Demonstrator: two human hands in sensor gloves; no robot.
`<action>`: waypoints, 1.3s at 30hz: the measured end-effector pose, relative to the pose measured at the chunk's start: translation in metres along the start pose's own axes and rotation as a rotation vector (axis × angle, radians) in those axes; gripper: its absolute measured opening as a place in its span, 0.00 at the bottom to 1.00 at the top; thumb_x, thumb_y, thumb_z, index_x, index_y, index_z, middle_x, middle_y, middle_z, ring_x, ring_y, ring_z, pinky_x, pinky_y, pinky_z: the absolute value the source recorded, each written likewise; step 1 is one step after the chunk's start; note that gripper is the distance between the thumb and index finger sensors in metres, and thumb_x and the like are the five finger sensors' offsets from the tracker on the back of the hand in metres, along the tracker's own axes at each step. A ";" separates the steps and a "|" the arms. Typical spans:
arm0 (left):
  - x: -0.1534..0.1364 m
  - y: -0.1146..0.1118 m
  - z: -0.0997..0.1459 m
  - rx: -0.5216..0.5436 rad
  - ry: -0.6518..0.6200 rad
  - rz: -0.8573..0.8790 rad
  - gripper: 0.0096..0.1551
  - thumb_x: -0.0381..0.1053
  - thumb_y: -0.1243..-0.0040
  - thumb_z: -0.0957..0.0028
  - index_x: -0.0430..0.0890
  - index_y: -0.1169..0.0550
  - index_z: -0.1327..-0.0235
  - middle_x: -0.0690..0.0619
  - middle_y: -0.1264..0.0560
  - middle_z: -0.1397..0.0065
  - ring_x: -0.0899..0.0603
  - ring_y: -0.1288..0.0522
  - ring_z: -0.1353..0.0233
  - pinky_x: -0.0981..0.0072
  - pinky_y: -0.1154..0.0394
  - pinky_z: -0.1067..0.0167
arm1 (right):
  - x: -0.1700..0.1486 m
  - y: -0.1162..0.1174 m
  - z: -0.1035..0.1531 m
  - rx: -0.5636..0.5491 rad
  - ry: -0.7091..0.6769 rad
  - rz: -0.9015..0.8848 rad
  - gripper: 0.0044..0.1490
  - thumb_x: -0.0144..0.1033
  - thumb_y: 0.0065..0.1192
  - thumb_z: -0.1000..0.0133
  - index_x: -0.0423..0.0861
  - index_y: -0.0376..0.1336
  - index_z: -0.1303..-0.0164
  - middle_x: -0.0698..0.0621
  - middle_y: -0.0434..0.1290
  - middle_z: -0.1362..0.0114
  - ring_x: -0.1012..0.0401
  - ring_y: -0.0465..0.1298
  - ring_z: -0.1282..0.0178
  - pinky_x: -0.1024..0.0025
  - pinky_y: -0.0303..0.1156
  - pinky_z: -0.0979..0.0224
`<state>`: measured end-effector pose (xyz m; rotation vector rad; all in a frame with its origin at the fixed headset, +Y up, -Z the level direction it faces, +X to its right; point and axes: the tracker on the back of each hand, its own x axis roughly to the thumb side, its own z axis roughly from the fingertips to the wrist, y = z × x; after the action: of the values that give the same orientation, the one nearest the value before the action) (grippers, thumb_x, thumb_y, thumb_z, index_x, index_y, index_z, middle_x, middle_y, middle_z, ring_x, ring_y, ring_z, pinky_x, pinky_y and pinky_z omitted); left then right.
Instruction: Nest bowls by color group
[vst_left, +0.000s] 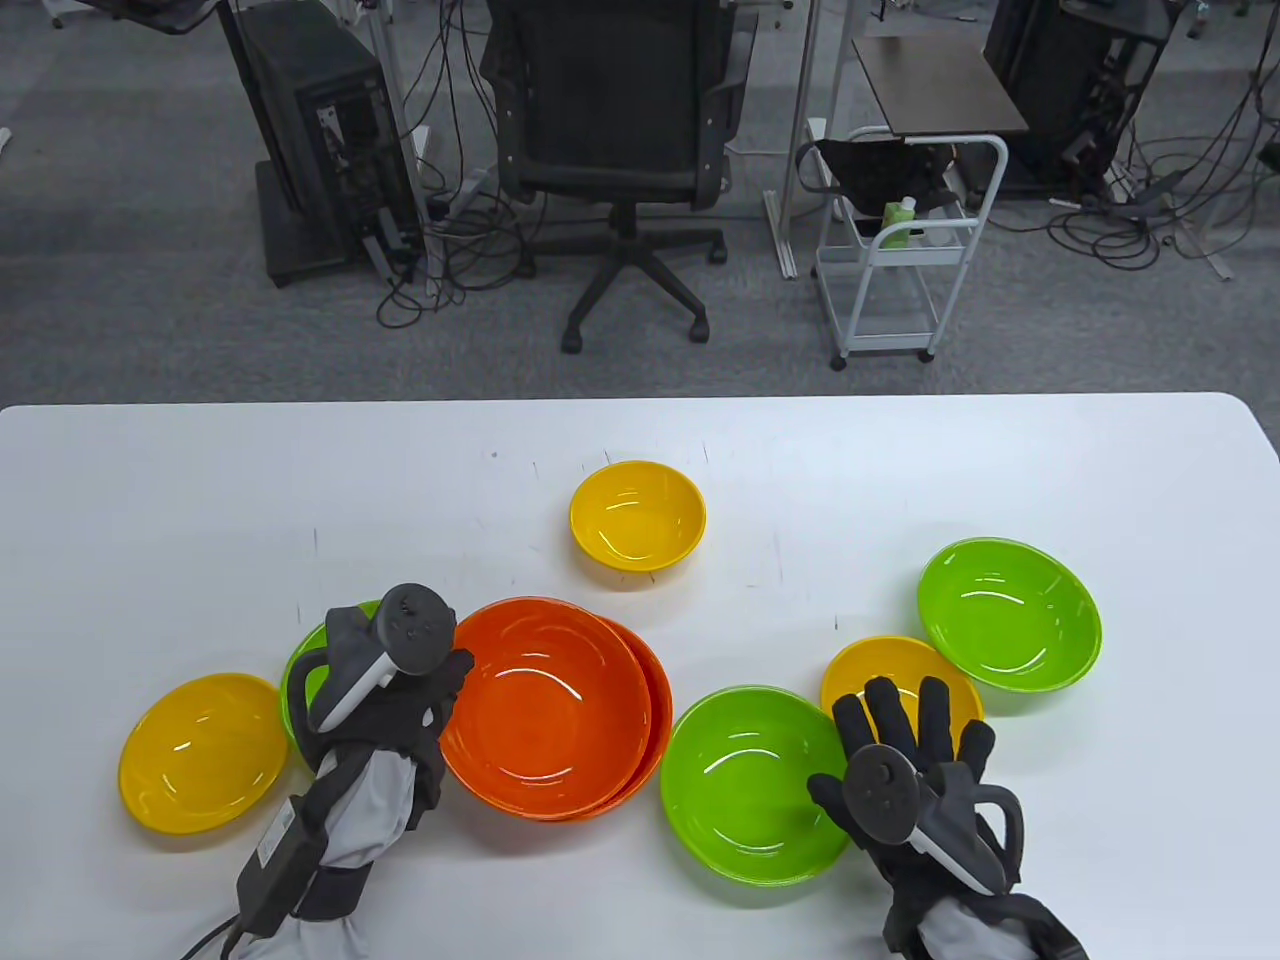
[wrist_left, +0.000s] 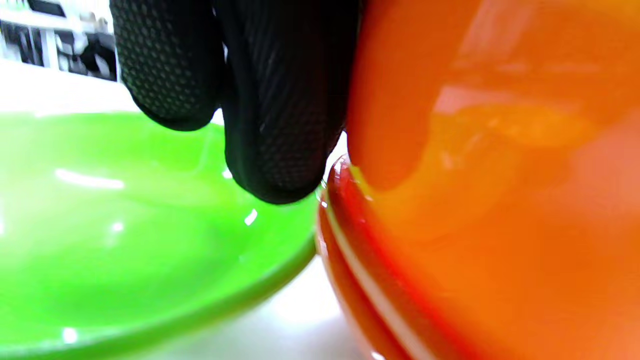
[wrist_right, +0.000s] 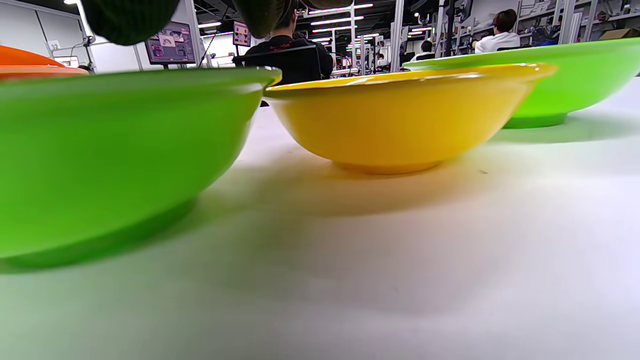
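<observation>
The left hand (vst_left: 385, 700) is gripping the near-left rim of the nested orange bowls (vst_left: 545, 705), its fingertips (wrist_left: 272, 150) hanging over a green bowl (wrist_left: 125, 225) that it is mostly hiding in the table view. The right hand (vst_left: 915, 775) is lying flat and released, fingers spread over a yellow bowl (vst_left: 900, 672) beside a glossy green bowl (vst_left: 750, 785). Bare white desk (vst_left: 250, 500) is stretching toward the far edge.

L gloved fingers (wrist_left: 270, 125) at orange bowls' (wrist_left: 475, 200) rim, green bowl (wrist_left: 125, 240) beside
</observation>
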<state>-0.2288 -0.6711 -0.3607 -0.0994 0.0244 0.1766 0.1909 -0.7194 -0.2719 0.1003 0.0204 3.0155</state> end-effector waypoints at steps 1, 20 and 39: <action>0.002 -0.001 0.000 0.033 -0.001 -0.034 0.34 0.55 0.40 0.46 0.47 0.29 0.26 0.54 0.12 0.39 0.49 0.11 0.48 0.56 0.18 0.46 | 0.000 0.000 0.000 0.000 -0.001 0.001 0.51 0.57 0.52 0.45 0.48 0.47 0.13 0.42 0.40 0.08 0.34 0.29 0.15 0.21 0.29 0.27; 0.013 -0.041 -0.011 0.025 -0.006 -0.198 0.36 0.57 0.43 0.46 0.52 0.34 0.23 0.56 0.24 0.23 0.43 0.28 0.23 0.44 0.28 0.31 | -0.001 0.000 0.000 -0.016 0.003 0.004 0.51 0.57 0.52 0.45 0.47 0.47 0.13 0.42 0.40 0.08 0.34 0.29 0.15 0.21 0.29 0.27; -0.096 0.003 -0.009 0.082 0.326 0.101 0.41 0.58 0.41 0.47 0.53 0.38 0.20 0.49 0.33 0.16 0.38 0.36 0.18 0.37 0.39 0.26 | -0.002 -0.001 0.000 -0.012 0.008 0.009 0.51 0.57 0.52 0.45 0.47 0.47 0.13 0.42 0.40 0.08 0.34 0.29 0.15 0.21 0.29 0.27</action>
<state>-0.3237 -0.6858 -0.3673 -0.0446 0.3616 0.2583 0.1928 -0.7186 -0.2717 0.0875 0.0020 3.0246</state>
